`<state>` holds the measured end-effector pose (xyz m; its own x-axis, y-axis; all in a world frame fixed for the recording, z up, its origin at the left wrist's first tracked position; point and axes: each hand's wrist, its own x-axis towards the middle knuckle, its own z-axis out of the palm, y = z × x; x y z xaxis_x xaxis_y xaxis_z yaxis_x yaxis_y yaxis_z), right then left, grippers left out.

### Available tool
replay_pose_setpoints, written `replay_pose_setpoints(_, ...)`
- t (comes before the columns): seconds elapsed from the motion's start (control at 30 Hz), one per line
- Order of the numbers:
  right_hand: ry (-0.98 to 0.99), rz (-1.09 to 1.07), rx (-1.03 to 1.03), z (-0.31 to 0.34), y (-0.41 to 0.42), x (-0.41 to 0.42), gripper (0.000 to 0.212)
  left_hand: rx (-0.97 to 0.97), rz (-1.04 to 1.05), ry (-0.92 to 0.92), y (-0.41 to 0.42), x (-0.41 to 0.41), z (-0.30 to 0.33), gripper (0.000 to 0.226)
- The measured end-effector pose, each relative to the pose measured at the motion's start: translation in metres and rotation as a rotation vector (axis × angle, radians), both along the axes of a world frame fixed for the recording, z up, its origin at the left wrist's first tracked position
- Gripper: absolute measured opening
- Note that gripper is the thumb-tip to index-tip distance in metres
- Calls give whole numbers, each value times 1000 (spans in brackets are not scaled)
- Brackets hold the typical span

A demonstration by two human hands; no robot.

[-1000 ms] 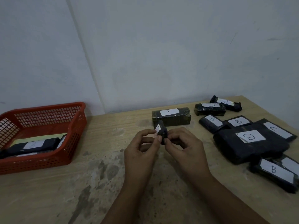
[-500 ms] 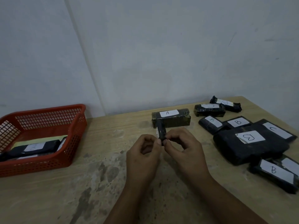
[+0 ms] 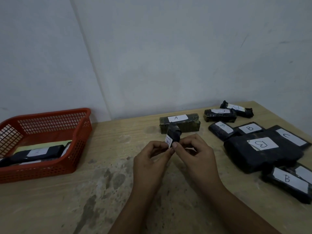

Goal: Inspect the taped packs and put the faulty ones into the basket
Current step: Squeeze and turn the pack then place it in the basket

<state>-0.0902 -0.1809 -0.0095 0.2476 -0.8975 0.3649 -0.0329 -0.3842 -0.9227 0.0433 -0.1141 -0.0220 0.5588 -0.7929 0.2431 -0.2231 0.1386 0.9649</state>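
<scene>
Both hands pinch one small pack [image 3: 174,134] by its lower end, left hand [image 3: 152,159] and right hand [image 3: 196,155] fingertip to fingertip, holding it above the surface [image 3: 104,191] in front of pack A [image 3: 179,123]. I read this as the inspection step; its label [image 3: 168,141] looks to be lifting off. If faulty, next move is a carry left to the basket [image 3: 50,144], which already holds packs. Path there looks open; the pile [image 3: 263,152] crowds the right edge.
</scene>
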Motion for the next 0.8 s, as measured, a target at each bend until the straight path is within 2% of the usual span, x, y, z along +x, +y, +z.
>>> replay_pose_setpoints(0.13, 9, -3, -60, 0, -2, -1, 18, 6, -14, -62, 1, 0, 0, 11)
replay_pose_setpoints(0.23, 40, 0, -95, 0, -5, -3, 17, 11, -5, -107, 3, -2, 1, 6)
replay_pose_setpoints(0.33, 115, 31, -144, 0, -6, -4, 16, 8, 50, -14, 4, 0, 4, 18)
replay_pose_setpoints(0.43, 169, 106, -139, 0, -1, -1, 10, -27, -24, 160, 3, 2, 8, 34)
replay_pose_setpoints(0.57, 132, 102, -9, -1, 1, 0, 4, -47, -59, 159, 4, 2, 11, 29)
replay_pose_setpoints(0.7, -24, 102, 223, 5, -1, -1, 14, -50, -99, 109, 3, 3, 9, 28)
replay_pose_setpoints(0.8, -90, 137, 291, 7, -2, 0, 15, -50, -52, -90, 1, 5, 4, 35)
